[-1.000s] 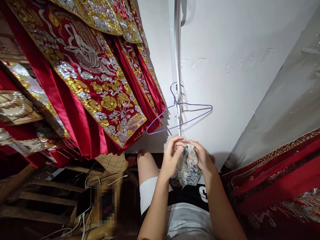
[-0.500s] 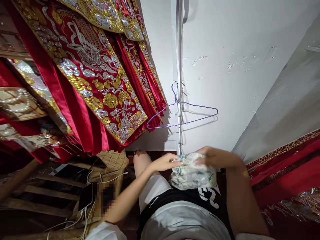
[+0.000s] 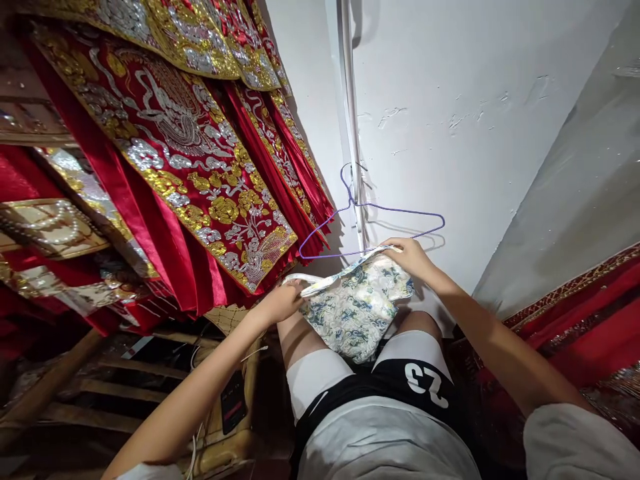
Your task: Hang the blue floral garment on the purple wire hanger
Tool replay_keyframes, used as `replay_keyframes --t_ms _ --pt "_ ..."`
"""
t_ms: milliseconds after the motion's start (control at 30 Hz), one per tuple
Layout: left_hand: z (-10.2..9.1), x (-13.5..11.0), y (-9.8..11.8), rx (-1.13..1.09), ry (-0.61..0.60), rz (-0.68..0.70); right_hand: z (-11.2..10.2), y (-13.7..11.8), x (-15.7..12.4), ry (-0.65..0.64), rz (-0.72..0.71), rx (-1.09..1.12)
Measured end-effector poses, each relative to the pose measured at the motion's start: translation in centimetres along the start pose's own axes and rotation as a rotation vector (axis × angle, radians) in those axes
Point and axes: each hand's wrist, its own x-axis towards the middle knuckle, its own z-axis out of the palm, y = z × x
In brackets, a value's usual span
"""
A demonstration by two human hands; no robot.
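The floral cloth point(image 3: 355, 310), crinkled and patterned in blue, green and yellow on white, is stretched between the person's two hands, its body hanging above the lap between the thighs. The left hand point(image 3: 287, 301) is closed on one end of its upper edge, where a pale band point(image 3: 303, 277) arches over the fingers; the right hand point(image 3: 407, 255) pinches the other end, set higher, so that the edge slants. Should either hold loosen, that end would probably drop onto the black shorts point(image 3: 390, 380), and the soft, gathered fabric could fold over itself or twist. Uneven pulling may also overstretch the edge. Just beyond, a purple wire hanger point(image 3: 353, 201) hangs at a white pole point(image 3: 350, 100) in front of the white wall point(image 3: 450, 180). Its lower bar passes behind the cloth near the right hand; whether they touch I cannot tell, but if the fabric is lifted there it might snag or swing the hanger. To the left hang red embroidered garments point(image 3: 200, 167), close to the left hand, and a careless outward sweep could catch their sequins. Below them, a phone point(image 3: 233, 402) lies on wooden furniture point(image 3: 130, 390), beside the left forearm.
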Motion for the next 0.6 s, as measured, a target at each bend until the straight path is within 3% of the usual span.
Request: replay_keyframes --t_ms 167,300,433,533,600 --pt "-2.0 1.6 0.4 -0.081 0.193 0.079 -2.3 -1.2 -1.5 -0.052 -0.045 -0.026" --pt "-3.6 2.8 1.8 -0.215 0.431 0.17 -2.1 -2.6 -2.0 -0.116 -0.06 0.032" --pt "-4.6 5.1 2.4 -0.42 0.583 0.191 -2.0 -2.9 -2.5 -0.141 -0.081 0.045" --pt "-5.4 6.4 2.3 -0.592 0.611 0.158 -2.9 -2.5 -3.1 -0.151 -0.078 -0.081" --pt "-6.0 6.6 2.0 -0.66 0.534 0.154 -4.0 -2.0 -3.0 -0.085 -0.059 -0.136"
